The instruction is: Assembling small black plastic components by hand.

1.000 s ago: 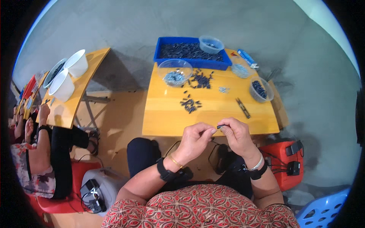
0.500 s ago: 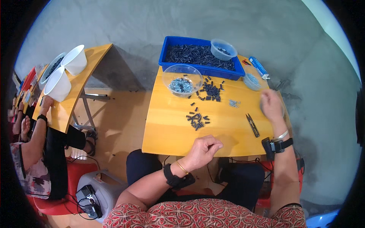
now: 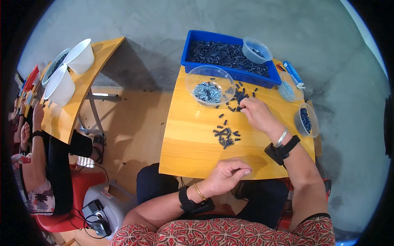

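Observation:
My right hand (image 3: 259, 115) reaches over the yellow table, its thumb and fingers pinched on a small black part at the edge of a loose pile of black parts (image 3: 240, 95). Just off the table's front edge, my left hand (image 3: 225, 176) is closed, thumb against the bent fingers; whatever lies inside is hidden. Between the hands and to the left sits a smaller heap of black parts (image 3: 225, 137). A clear round bowl (image 3: 210, 86) with small silver pieces stands left of the loose pile. To the right, a clear tub (image 3: 306, 119) holds more black parts.
A blue tray (image 3: 230, 61) full of black parts stands at the back, a clear tub (image 3: 257, 51) on its corner. Behind my right hand are a tub of pale silver pieces (image 3: 288, 91) and a blue-white box (image 3: 293, 74). Another person's arm (image 3: 37, 135) is at the left table with white tubs (image 3: 60, 86).
My right hand has moved left from the right-hand tub to the loose black pile, uncovering that tub. Its arm now hides the thread snips and small silver heap. My left hand stays closed.

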Action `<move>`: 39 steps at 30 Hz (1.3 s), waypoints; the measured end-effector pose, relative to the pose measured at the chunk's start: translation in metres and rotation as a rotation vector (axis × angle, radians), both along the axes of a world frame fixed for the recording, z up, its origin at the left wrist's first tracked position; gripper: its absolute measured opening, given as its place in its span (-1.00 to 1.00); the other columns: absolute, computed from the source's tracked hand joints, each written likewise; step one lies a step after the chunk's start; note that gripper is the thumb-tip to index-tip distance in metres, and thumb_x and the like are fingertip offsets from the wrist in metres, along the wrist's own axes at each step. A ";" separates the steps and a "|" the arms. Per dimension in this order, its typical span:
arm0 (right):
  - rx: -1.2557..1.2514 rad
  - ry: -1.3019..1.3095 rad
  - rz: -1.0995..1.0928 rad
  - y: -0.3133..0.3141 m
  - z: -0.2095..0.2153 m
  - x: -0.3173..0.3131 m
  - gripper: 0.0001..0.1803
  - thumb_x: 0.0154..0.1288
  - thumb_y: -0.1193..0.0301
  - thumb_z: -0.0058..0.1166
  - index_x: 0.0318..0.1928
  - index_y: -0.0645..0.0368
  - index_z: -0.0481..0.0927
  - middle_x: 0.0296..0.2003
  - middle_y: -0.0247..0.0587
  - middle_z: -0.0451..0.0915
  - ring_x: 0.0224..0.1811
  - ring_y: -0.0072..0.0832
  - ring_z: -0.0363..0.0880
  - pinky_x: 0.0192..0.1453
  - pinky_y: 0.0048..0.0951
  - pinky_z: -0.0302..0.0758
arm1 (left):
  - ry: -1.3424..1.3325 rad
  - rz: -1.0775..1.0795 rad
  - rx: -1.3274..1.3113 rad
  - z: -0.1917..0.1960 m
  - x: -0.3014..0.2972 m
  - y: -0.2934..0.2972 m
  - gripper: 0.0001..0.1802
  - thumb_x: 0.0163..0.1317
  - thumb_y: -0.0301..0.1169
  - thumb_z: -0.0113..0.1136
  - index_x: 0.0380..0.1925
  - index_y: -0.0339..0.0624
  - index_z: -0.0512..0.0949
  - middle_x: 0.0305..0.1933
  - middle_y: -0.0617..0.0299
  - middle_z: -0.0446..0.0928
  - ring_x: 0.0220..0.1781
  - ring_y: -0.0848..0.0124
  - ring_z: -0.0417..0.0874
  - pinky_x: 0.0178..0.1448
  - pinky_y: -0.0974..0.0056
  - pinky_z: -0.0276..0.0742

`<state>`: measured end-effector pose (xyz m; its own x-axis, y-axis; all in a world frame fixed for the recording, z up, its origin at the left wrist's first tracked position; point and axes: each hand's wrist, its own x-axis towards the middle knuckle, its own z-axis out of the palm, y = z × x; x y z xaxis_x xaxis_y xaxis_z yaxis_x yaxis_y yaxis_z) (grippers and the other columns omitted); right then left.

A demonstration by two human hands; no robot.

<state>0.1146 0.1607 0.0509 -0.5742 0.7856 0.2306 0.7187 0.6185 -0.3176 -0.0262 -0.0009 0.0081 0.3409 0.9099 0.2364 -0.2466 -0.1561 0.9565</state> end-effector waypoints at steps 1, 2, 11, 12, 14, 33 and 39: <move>0.032 -0.039 0.040 0.002 -0.004 0.000 -0.91 0.00 0.54 0.00 -0.41 0.20 0.41 -0.46 -0.07 0.45 -0.33 -0.13 0.42 -0.25 -0.23 0.37 | -0.001 0.004 -0.004 0.001 0.000 0.000 -0.91 0.13 -0.49 0.08 -0.42 -0.29 0.52 -0.47 0.23 0.49 -0.42 0.52 0.45 -0.31 0.46 0.37; 0.065 -0.076 0.081 0.003 -0.006 0.000 -0.91 -0.01 0.56 0.00 -0.41 0.21 0.42 -0.47 -0.08 0.45 -0.35 -0.14 0.42 -0.26 -0.25 0.37 | 0.002 -0.002 0.003 0.002 -0.001 0.000 -0.91 0.13 -0.49 0.07 -0.41 -0.28 0.52 -0.47 0.23 0.49 -0.43 0.52 0.45 -0.31 0.46 0.37; -0.015 0.002 -0.038 -0.029 0.002 0.013 -0.93 0.01 0.56 -0.02 -0.43 0.23 0.40 -0.51 -0.04 0.46 -0.40 -0.12 0.45 -0.33 -0.30 0.38 | -0.143 -0.034 -0.191 -0.003 0.004 0.000 -0.79 0.19 -0.44 0.02 -0.20 -0.31 0.45 -0.42 0.28 0.48 -0.42 0.56 0.48 -0.30 0.49 0.42; -0.017 0.003 -0.038 -0.038 0.005 0.014 -0.93 0.01 0.56 -0.02 -0.43 0.23 0.40 -0.51 -0.04 0.46 -0.40 -0.12 0.45 -0.33 -0.30 0.38 | -0.242 -0.018 -0.280 -0.001 0.005 0.000 -0.73 0.20 -0.42 0.01 -0.13 -0.32 0.42 -0.40 0.28 0.48 -0.41 0.57 0.49 -0.29 0.48 0.44; -0.111 0.144 0.007 -0.063 0.018 0.017 -0.93 0.02 0.59 -0.05 -0.42 0.24 0.38 -0.54 -0.04 0.45 -0.44 -0.12 0.45 -0.37 -0.33 0.38 | -0.286 0.010 -0.316 0.001 0.005 0.003 -0.71 0.21 -0.43 0.00 -0.10 -0.34 0.39 -0.43 0.29 0.45 -0.44 0.57 0.48 -0.31 0.48 0.47; -0.029 0.002 -0.436 -0.041 -0.006 0.103 -0.93 0.00 0.52 0.01 -0.46 0.24 0.43 -0.47 0.00 0.50 -0.36 -0.09 0.48 -0.29 -0.24 0.41 | -0.292 0.011 -0.407 0.003 -0.003 0.005 -0.90 0.13 -0.55 0.02 -0.39 -0.33 0.51 -0.53 0.21 0.50 -0.58 0.49 0.50 -0.47 0.42 0.47; -0.055 -0.023 -0.353 -0.024 -0.012 0.097 -0.90 0.00 0.51 0.04 -0.44 0.24 0.41 -0.44 0.00 0.50 -0.32 -0.07 0.47 -0.28 -0.19 0.39 | -0.261 -0.005 -0.400 0.004 -0.006 0.005 -0.88 0.11 -0.58 0.00 -0.37 -0.33 0.51 -0.54 0.24 0.48 -0.58 0.50 0.49 -0.47 0.43 0.42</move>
